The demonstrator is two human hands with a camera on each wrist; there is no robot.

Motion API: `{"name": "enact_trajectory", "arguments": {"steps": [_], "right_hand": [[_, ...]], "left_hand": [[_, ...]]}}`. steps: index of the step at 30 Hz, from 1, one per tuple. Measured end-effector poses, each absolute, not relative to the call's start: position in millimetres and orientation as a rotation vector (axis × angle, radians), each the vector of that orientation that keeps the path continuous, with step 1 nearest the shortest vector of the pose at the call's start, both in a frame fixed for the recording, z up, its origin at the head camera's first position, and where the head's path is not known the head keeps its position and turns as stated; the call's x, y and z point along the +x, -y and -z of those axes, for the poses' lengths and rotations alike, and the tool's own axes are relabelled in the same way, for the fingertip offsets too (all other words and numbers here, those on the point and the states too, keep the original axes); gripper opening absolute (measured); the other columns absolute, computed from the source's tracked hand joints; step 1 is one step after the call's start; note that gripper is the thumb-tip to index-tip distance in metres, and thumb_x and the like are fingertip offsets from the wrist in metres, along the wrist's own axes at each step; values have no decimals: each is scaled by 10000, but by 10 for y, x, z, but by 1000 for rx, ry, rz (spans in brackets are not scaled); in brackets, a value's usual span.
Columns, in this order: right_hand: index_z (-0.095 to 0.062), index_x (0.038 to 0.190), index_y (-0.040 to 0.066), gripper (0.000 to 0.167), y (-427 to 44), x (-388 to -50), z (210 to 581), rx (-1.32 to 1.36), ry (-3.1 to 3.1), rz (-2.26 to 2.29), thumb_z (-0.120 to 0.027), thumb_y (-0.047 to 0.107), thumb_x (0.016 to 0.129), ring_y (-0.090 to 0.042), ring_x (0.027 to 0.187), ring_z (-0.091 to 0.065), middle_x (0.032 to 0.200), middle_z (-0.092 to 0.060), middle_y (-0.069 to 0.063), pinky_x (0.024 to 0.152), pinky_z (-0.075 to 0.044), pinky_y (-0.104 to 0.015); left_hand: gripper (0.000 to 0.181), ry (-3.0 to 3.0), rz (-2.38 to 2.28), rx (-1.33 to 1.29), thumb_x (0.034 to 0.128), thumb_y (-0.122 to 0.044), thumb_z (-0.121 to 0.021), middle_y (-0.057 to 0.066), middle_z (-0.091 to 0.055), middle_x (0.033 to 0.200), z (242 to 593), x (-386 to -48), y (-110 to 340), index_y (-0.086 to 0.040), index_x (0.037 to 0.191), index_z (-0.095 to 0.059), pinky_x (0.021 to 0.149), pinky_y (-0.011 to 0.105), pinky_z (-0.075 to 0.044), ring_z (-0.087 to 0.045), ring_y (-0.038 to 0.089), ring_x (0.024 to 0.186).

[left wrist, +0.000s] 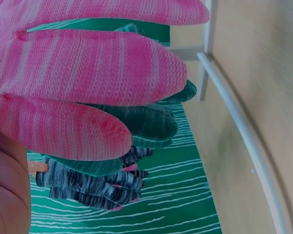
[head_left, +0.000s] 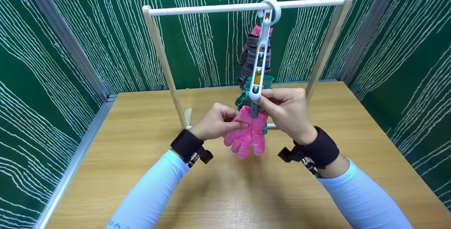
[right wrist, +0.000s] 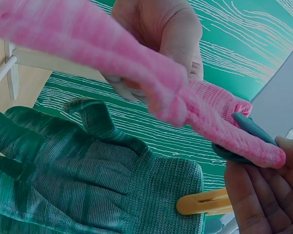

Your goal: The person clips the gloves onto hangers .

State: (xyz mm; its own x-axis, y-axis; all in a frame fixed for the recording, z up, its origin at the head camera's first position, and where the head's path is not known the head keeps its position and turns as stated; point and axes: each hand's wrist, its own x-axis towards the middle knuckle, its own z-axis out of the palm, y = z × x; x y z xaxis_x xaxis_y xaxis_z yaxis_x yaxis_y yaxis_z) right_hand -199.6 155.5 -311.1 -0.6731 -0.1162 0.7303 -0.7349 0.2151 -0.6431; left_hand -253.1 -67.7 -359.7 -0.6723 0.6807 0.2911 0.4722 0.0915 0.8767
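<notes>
A pink knitted glove (head_left: pixel 251 135) hangs fingers down at the near end of a white clip hanger (head_left: pixel 260 60). My left hand (head_left: pixel 225 121) pinches the glove near its cuff, thumb in front. My right hand (head_left: pixel 287 111) is at the hanger's near end, its fingers pinching a dark grey-green clip (right wrist: pixel 254 127). In the right wrist view, the clip's two halves lie on either side of the pink cuff. Behind the pink glove hangs a green glove (right wrist: pixel 88 170), held at its cuff by a yellow clip (right wrist: pixel 202 202). Farther back are dark striped gloves (head_left: pixel 254 56) with pink cuffs.
The hanger's ring hook (head_left: pixel 276 10) loops over the white top rail (head_left: pixel 211 8) of a wooden rack. Its posts (head_left: pixel 164 56) stand on a wooden table (head_left: pixel 141 158). Green panels with white streaks (head_left: pixel 225 38) surround the table on three sides.
</notes>
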Motion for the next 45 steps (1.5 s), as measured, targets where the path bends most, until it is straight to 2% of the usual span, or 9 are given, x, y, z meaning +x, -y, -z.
{"name": "enact_trajectory", "arguments": {"steps": [4,7,11,14,22,28,40,42,45], "right_hand": [[-815,995,-125,101,-1560,-1998,3111,768,1981,-1481,-763,-148,912,-2,577,-622,874,-800,-265,589,-568,-154],[-815,1007,-122,104,-1567,-1999,3110,758,2008,-1474,-760,-139,920,1,592,-639,884,-801,-271,604,-581,-158],[-808,1034,-129,123,-1575,-1988,3103,769,2030,-1470,-763,-137,920,15,699,-729,936,-806,-277,676,-620,-183],[-803,1054,-133,143,-1582,-1981,3102,783,2042,-1464,-769,-140,914,29,777,-759,971,-812,-268,722,-632,-198],[-798,1070,-136,174,-1590,-1982,3098,818,2057,-1469,-789,-137,897,38,855,-773,983,-817,-253,780,-640,-211],[-792,1091,-138,215,-1602,-1975,3106,828,2086,-1485,-818,-131,878,36,895,-782,1016,-816,-260,791,-645,-234],[-787,1129,-126,263,-1586,-1986,3141,783,2125,-1537,-834,-120,871,14,903,-785,1041,-812,-270,836,-643,-234],[-788,1125,-126,257,-1585,-1989,3143,785,2125,-1534,-837,-114,872,14,902,-787,1042,-813,-269,830,-646,-242],[-791,1114,-123,249,-1588,-1992,3149,792,2112,-1528,-839,-111,871,21,905,-786,1046,-813,-268,823,-647,-243]], "left_hand": [[138,-2172,-1630,1179,977,-5,-743,140,-712,728,3599,-2530,679,106,1031,-805,549,189,-444,-539,72,591],[150,-2158,-1642,1191,976,4,-735,228,-737,773,3613,-2530,686,110,1057,-805,556,186,-459,-559,66,597],[167,-2141,-1658,1185,982,14,-729,288,-763,845,3637,-2531,693,111,1098,-800,576,184,-501,-598,66,612],[173,-2139,-1668,1172,984,13,-735,294,-771,868,3648,-2527,693,109,1114,-798,587,182,-520,-611,63,616],[160,-2167,-1683,1181,970,25,-744,309,-754,841,3661,-2523,691,119,1088,-798,566,170,-471,-572,39,599],[176,-2160,-1684,1168,977,15,-743,302,-778,892,3687,-2519,699,117,1112,-794,592,176,-528,-619,36,625],[174,-2185,-1696,1164,981,12,-743,290,-767,876,3718,-2538,760,111,1116,-793,601,178,-517,-604,56,641],[177,-2174,-1710,1162,982,14,-740,264,-764,854,3725,-2537,773,115,1118,-790,595,180,-504,-590,62,639],[179,-2168,-1737,1132,983,12,-733,140,-756,795,3741,-2535,798,116,1117,-789,583,184,-486,-572,70,634]]}}
